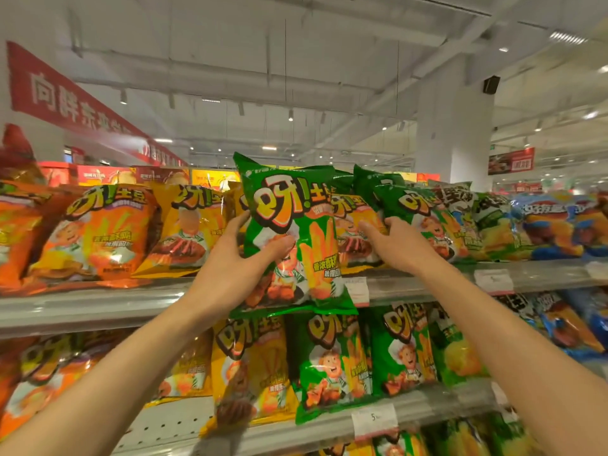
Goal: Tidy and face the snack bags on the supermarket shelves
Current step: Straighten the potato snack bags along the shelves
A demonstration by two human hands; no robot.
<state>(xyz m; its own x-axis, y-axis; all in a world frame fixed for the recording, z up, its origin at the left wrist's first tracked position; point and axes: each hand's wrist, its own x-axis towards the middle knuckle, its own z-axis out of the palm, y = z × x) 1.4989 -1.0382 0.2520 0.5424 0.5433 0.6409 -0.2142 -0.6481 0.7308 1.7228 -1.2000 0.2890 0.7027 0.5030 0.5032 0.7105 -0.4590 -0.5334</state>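
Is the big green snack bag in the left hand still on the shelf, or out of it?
Out. The left hand holds the green snack bag upright before the grey metal shelf edge, its bottom hanging over the row below.

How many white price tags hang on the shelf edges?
3, maybe more hidden: one price tag behind the held green bag, one farther right, one on the lower shelf.
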